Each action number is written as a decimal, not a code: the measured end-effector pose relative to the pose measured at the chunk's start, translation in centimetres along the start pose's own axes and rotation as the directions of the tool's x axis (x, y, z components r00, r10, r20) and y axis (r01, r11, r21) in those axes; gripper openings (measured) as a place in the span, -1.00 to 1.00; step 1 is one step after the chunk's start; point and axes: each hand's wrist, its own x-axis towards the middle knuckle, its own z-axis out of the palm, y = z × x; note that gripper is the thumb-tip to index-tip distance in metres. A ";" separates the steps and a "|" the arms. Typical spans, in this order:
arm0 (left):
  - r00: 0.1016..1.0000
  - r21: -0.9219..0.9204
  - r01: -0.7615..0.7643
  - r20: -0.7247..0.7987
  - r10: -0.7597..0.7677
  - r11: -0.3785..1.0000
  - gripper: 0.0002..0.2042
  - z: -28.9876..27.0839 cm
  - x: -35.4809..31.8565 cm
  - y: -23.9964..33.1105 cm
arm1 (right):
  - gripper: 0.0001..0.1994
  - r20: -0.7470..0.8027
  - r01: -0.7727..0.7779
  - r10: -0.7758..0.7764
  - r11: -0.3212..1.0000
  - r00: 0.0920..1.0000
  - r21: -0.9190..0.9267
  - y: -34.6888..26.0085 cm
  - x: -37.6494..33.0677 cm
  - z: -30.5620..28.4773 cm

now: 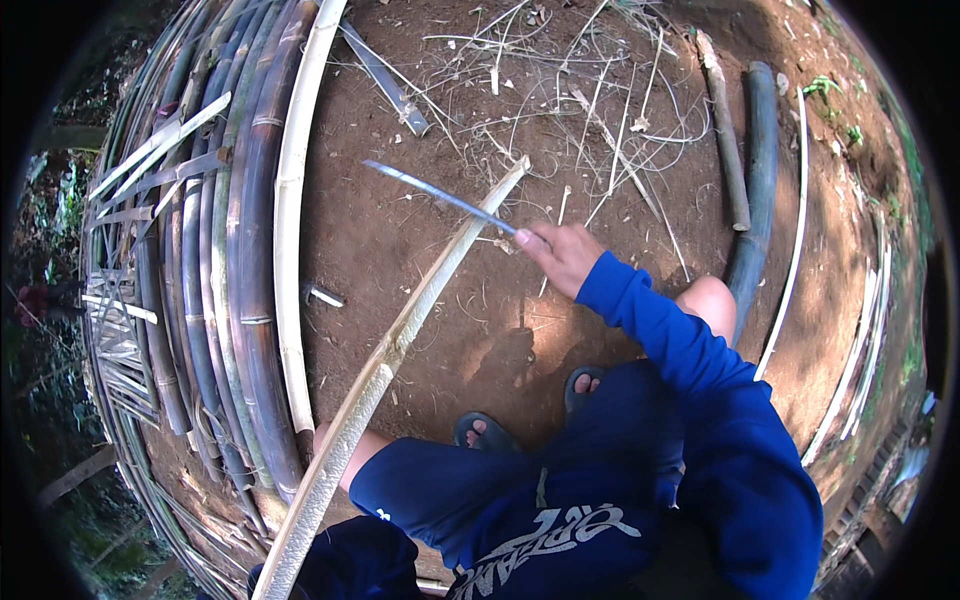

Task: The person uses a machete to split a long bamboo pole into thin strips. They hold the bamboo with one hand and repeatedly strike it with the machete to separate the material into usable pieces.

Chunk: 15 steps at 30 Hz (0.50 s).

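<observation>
My right hand (562, 255) grips the handle of a long knife (440, 197), its blade stretching up and left across the top of a pale split bamboo strip (400, 335). The strip runs diagonally from the lower left up to its far end near the blade. My left hand is hidden at the bottom edge, behind the strip's lower end and a blue sleeve. I am seated in blue shorts and sandals (487, 430), knees apart.
Several long dark bamboo poles (250, 270) and a pale split strip (292, 200) lie along the left. Thin shavings (570, 90) litter the brown dirt ahead. A dark bamboo pole (757, 190), a stick (725, 130) and thin pale strips (795, 240) lie at the right.
</observation>
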 end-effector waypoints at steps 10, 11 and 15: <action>0.997 -0.009 -0.065 -0.046 0.064 0.998 -0.81 -0.4 -0.1 -0.3 | -0.43 -0.106 -0.051 0.046 0.998 0.993 -0.042 6.3 3.4 0.7; 0.996 -0.133 -0.088 -0.039 0.083 0.987 -0.80 0.0 0.0 -0.7 | -0.43 -0.082 -0.009 0.006 0.999 0.997 -0.042 4.8 2.9 0.7; 0.990 -0.039 -0.105 -0.101 0.101 0.994 -0.74 -0.7 0.3 0.0 | -0.40 -0.040 -0.016 0.015 0.999 0.999 -0.035 7.0 2.8 0.8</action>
